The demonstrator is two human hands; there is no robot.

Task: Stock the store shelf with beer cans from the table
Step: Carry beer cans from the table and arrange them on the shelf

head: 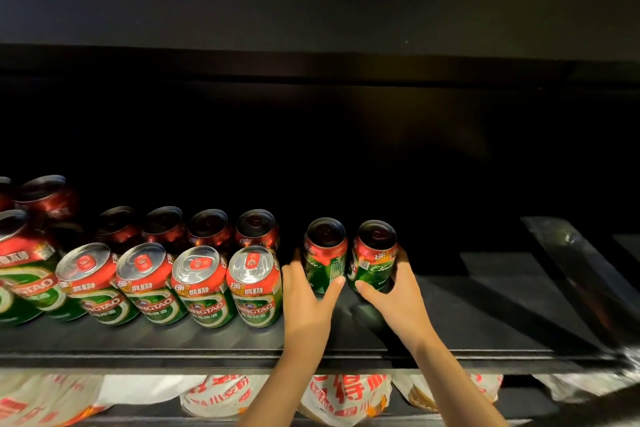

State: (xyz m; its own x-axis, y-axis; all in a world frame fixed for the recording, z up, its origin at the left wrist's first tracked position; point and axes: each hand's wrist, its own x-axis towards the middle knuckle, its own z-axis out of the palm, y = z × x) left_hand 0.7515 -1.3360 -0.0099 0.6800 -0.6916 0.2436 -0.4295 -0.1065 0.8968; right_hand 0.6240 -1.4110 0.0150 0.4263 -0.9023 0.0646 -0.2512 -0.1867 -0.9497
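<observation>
Landmark: front-row can (255,288), last of the stocked rows on the shelf (485,305).
Stocked rows: left of the landmark, upright, two deep.
Left hand (308,298): just right of the landmark; its grip is wrapped round the left can (325,255).
Left can: upright, long axis vertical, lid up, level with the back row.
Right hand (398,298): further right; its grip is clamped on the right can (374,256).
Right can: upright, lid up, close beside the left can; touching or not cannot be told.
Key relation: each can sits deeper into the shelf than its hand; the left hand is nearer the rows.
Judgement: cans look set down; release likely next.
</observation>
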